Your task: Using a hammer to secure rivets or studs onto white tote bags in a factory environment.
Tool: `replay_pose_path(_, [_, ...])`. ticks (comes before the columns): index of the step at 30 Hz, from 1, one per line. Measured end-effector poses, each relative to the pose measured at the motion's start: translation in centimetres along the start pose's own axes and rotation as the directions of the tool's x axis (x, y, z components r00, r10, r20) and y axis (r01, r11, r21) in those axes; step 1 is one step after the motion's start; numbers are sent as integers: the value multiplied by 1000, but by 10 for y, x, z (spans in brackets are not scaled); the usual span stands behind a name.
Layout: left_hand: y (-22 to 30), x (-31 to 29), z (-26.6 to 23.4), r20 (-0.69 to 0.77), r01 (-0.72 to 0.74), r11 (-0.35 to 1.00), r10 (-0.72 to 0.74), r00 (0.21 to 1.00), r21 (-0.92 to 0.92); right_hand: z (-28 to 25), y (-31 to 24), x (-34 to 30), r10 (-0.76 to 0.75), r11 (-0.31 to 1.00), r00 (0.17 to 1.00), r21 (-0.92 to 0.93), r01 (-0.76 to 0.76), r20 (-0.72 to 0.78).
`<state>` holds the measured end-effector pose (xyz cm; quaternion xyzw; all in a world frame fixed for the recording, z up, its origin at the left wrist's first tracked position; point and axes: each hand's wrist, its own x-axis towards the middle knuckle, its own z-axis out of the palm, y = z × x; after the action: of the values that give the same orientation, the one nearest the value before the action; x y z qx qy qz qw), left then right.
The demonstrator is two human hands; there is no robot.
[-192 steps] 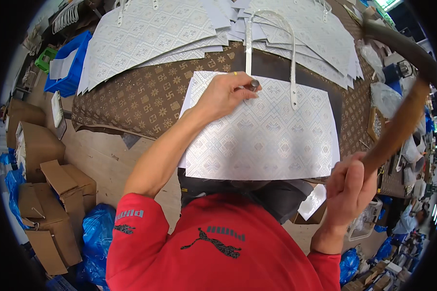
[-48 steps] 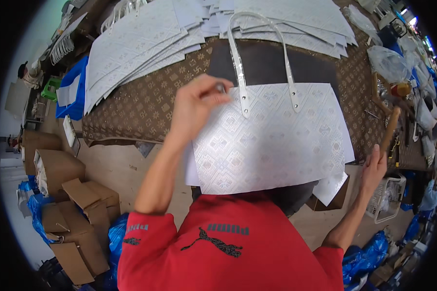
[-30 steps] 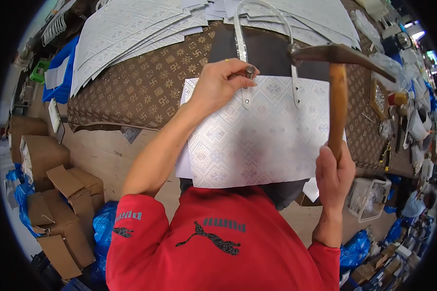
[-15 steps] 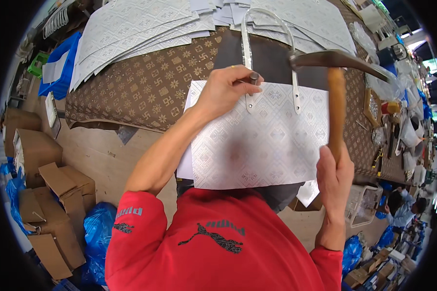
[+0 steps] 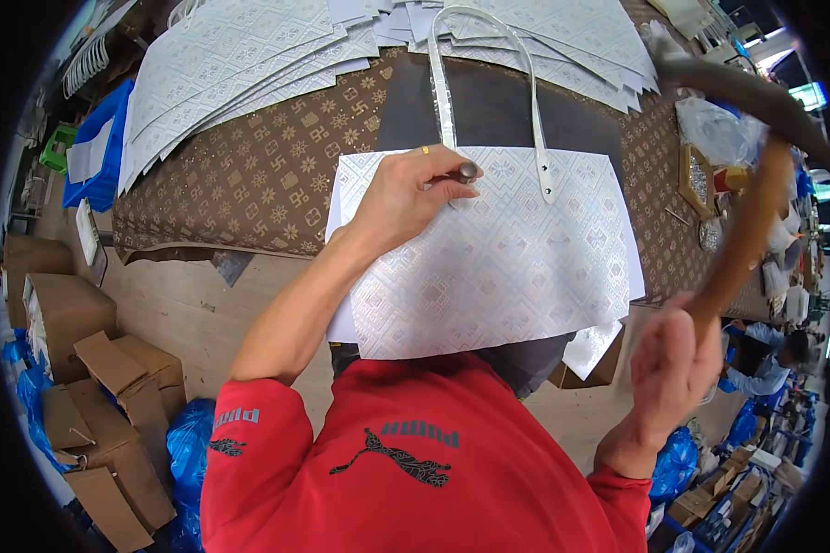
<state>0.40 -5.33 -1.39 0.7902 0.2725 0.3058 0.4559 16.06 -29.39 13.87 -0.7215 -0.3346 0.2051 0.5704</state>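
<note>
A silvery white patterned bag panel [image 5: 516, 249] lies over the near table edge, and a looped silver strap [image 5: 536, 101] runs up from its top. Rivets show on the strap's right end; my left hand covers the left end. That left hand [image 5: 401, 195] is closed in a pinch around a short metal rod punch [image 5: 468, 171], held with its round top up. Out to the right, my right hand [image 5: 675, 364] grips a hammer [image 5: 745, 235] by its wooden handle. The dark hammer head is raised, well apart from the punch, and blurred by motion.
Stacks of patterned panels [image 5: 249, 69] cover the far table on a brown cloth [image 5: 277, 175]. A dark mat [image 5: 401, 111] lies under the strap. At right stands a tray of small metal parts [image 5: 695, 182]. Cardboard boxes [image 5: 124, 405] stand at left; another person [image 5: 770, 359] is at far right.
My right hand has swung the hammer away to the right, off the panel's side. My left hand still pinches the punch by the left strap end. The whole view has shifted slightly.
</note>
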Motion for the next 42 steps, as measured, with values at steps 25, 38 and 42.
replay_pose_path(25, [11,103,90,187,72,954,-17,982,-291,-58,65,27,164,976,982,-129,-175,-89])
replay_pose_path(38, [9,98,94,160,-16,976,52,986,-219,-35,85,73,12,792,959,-589,163,282])
replay_pose_path(42, [7,96,92,177,1,964,47,983,-265,-48,74,46,42,873,995,-489,9,92])
